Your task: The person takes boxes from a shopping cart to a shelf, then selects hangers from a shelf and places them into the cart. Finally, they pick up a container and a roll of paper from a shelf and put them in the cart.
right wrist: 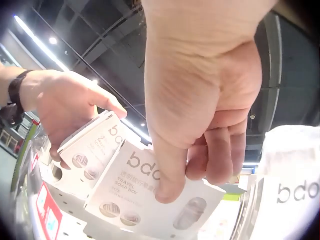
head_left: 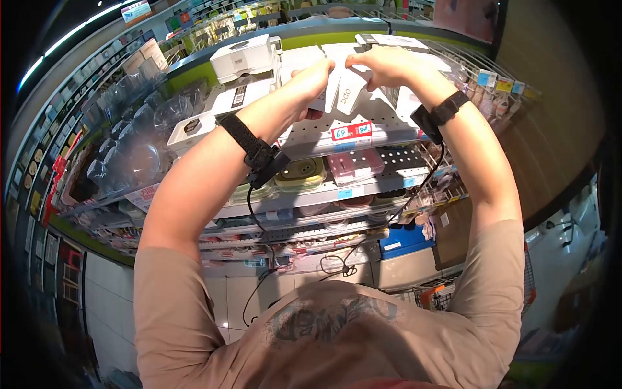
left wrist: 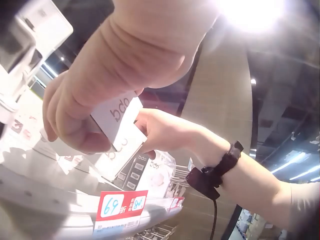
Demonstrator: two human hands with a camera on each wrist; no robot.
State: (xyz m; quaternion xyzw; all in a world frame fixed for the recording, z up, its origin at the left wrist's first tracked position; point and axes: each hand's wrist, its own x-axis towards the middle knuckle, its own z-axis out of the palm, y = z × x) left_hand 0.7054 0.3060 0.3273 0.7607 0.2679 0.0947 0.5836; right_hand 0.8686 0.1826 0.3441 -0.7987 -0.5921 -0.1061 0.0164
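My left hand (head_left: 310, 85) grips a white "bdo" soap box (right wrist: 89, 156) at the shelf's upper level, with its thumb along the top. Beside it, my right hand (right wrist: 200, 100) pinches a second white soap box (right wrist: 127, 187), thumb on the printed front and fingers over the top edge. That front reads "travel soap box". The two boxes stand side by side, overlapping in the right wrist view, slightly tilted. Past the boxes in the left wrist view, my right hand (left wrist: 162, 127) shows beyond the left hand (left wrist: 115, 65).
Below the boxes, a red price tag (head_left: 352, 131) lines the perforated shelf edge. More white boxes (head_left: 243, 59) are stacked to the left, near clear glassware (head_left: 146, 155). Lidded containers (head_left: 355, 165) sit one shelf lower. Cables (head_left: 256, 217) hang from both wrist cameras.
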